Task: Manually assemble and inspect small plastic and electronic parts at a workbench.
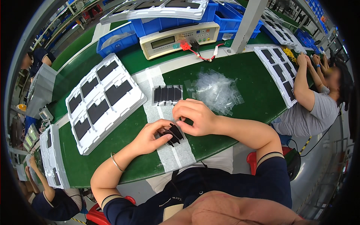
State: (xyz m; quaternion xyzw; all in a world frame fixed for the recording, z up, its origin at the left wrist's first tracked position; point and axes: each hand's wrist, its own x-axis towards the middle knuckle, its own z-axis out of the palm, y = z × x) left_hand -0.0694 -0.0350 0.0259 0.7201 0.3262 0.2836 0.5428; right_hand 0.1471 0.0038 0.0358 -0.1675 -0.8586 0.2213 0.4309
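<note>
My left hand [152, 137] is closed on a small flat black pack of side-by-side strips [175, 135], its thumb on the near side. Curled at the far right corner of this pack is my right hand [197, 117], thumb and fingers drawn together. What its fingertips pinch, if anything, is too small to make out. Both hands are over a pale paper strip [176, 157] on the green worktable [221, 131]. Just beyond them lies a similar black striped pack [167, 95] on a clear, shiny sheet. Right of that pack is a loose heap of clear plastic bags [217, 92].
White stacked trays [127, 103] with black flat pieces stand at left. A cream bench meter [180, 39] with red and black leads sits at the back, beside a blue bin [118, 39]. Another white tray [267, 67] and a co-worker's hands [303, 60] are at right.
</note>
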